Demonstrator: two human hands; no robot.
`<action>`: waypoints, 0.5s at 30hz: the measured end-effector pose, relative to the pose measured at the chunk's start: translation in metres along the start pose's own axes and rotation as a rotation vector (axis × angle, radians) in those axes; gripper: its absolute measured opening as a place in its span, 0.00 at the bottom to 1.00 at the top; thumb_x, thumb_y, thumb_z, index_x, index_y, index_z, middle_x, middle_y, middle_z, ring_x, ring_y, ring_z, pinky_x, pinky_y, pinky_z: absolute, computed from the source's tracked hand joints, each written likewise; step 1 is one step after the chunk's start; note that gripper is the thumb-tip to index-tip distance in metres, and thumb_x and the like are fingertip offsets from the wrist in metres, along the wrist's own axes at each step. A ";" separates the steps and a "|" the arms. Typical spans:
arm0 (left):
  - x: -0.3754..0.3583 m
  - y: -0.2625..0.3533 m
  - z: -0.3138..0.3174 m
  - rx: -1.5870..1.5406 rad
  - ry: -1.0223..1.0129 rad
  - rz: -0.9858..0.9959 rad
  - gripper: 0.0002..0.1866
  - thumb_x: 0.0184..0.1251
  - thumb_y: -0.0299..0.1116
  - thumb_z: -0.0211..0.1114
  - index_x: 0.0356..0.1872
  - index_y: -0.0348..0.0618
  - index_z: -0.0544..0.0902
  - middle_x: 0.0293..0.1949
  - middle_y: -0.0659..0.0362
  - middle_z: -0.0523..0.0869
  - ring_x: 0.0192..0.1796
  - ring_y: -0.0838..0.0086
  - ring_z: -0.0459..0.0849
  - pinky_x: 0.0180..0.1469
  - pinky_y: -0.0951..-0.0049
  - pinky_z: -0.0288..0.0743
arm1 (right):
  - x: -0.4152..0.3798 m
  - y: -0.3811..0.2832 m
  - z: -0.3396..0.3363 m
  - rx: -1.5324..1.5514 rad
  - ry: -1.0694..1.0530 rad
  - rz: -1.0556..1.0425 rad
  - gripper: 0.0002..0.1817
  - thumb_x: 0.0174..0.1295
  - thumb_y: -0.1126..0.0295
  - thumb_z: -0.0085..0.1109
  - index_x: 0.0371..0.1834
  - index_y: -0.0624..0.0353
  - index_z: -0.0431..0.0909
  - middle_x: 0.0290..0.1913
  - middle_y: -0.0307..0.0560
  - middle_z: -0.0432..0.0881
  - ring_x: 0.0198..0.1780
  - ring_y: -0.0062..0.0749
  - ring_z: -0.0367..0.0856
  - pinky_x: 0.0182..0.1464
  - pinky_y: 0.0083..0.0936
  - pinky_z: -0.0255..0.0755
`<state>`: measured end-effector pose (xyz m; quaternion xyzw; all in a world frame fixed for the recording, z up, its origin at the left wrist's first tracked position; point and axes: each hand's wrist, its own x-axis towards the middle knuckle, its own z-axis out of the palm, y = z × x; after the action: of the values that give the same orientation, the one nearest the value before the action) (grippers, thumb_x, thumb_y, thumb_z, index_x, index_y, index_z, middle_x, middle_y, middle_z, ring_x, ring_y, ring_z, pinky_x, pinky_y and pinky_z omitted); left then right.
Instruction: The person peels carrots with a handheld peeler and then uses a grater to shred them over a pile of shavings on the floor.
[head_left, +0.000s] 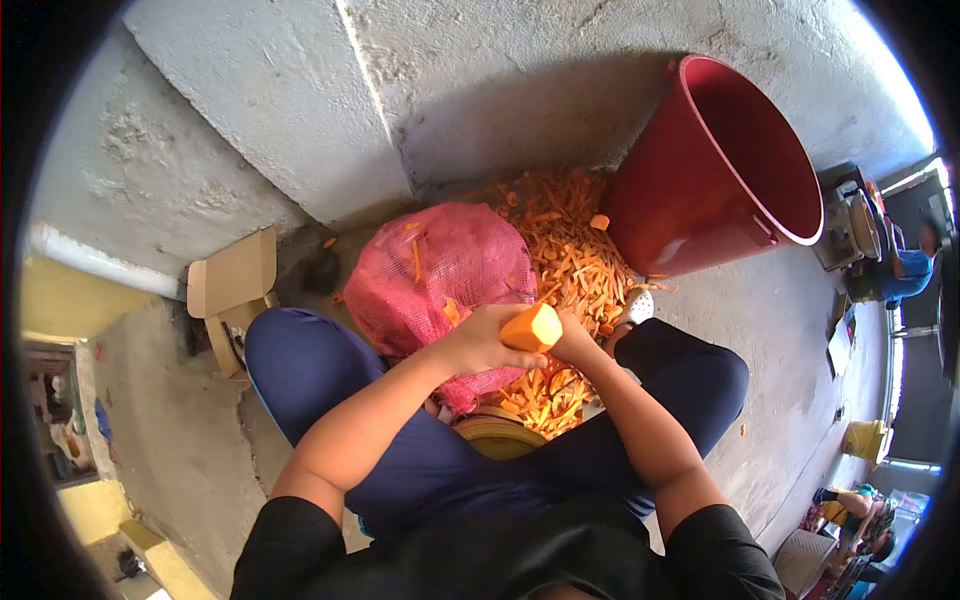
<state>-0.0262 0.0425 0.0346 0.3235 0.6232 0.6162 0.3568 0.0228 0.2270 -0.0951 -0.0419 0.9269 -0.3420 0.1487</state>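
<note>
My left hand (482, 341) is closed around a thick, peeled orange carrot (532, 328), its faceted end pointing up toward me. Close against the carrot's other side is my right hand (574, 342), fingers curled; whatever it grips is hidden behind the carrot and the hand. Just beyond my left hand bulges a pink-red mesh sack (425, 265), with a few orange scraps on it. Orange peelings (570, 245) lie in a heap to the sack's right, and more strips gather below my hands beside a yellowish round rim (495, 437) between my legs.
A tall dark-red bin (660, 190) stands by the wall at the right of the peelings. An open cardboard box (233, 270) sits at the left. Far right, a person in blue (908, 272) and another bending person (862, 515) are among containers.
</note>
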 end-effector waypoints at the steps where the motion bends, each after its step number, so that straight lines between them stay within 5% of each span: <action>1: -0.003 -0.001 -0.006 -0.008 0.002 0.030 0.23 0.42 0.32 0.71 0.41 0.39 0.73 0.30 0.65 0.77 0.31 0.81 0.75 0.35 0.79 0.69 | -0.002 -0.013 -0.005 0.023 0.017 0.090 0.14 0.51 0.63 0.46 0.27 0.65 0.75 0.28 0.61 0.77 0.33 0.54 0.76 0.36 0.41 0.68; 5: -0.007 0.003 -0.016 -0.381 0.080 -0.193 0.19 0.46 0.29 0.69 0.40 0.41 0.72 0.26 0.66 0.76 0.23 0.85 0.72 0.24 0.83 0.67 | -0.006 -0.046 -0.040 0.097 0.081 0.266 0.13 0.52 0.64 0.48 0.32 0.63 0.74 0.30 0.62 0.77 0.36 0.53 0.75 0.39 0.40 0.67; 9: 0.001 -0.014 -0.024 -0.202 0.236 -0.203 0.16 0.50 0.27 0.65 0.41 0.42 0.73 0.23 0.67 0.74 0.19 0.88 0.69 0.18 0.87 0.62 | -0.015 -0.074 -0.076 0.135 0.054 0.360 0.13 0.51 0.64 0.49 0.34 0.62 0.74 0.31 0.61 0.77 0.37 0.52 0.75 0.40 0.40 0.67; 10: 0.001 -0.013 -0.028 -0.131 0.270 -0.316 0.16 0.51 0.30 0.65 0.40 0.40 0.73 0.24 0.64 0.76 0.22 0.83 0.73 0.23 0.82 0.67 | -0.018 -0.075 -0.078 0.123 0.032 0.361 0.13 0.51 0.64 0.49 0.34 0.62 0.74 0.30 0.61 0.77 0.37 0.53 0.75 0.40 0.40 0.67; 13: 0.001 -0.027 -0.037 0.467 0.422 -0.230 0.17 0.51 0.33 0.65 0.40 0.38 0.73 0.27 0.60 0.78 0.29 0.77 0.77 0.32 0.77 0.71 | -0.024 -0.068 -0.075 0.017 -0.038 0.272 0.12 0.52 0.63 0.49 0.33 0.61 0.73 0.29 0.60 0.77 0.36 0.53 0.75 0.39 0.40 0.67; 15: -0.003 -0.027 -0.044 0.590 0.204 -0.343 0.20 0.50 0.35 0.66 0.41 0.37 0.72 0.31 0.57 0.79 0.36 0.74 0.78 0.40 0.75 0.70 | -0.028 -0.064 -0.072 -0.020 -0.062 0.205 0.12 0.53 0.63 0.49 0.32 0.61 0.73 0.29 0.59 0.77 0.35 0.53 0.75 0.38 0.41 0.67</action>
<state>-0.0609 0.0151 0.0071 0.2402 0.8518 0.3701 0.2824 0.0257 0.2276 0.0053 0.0412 0.9246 -0.3143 0.2111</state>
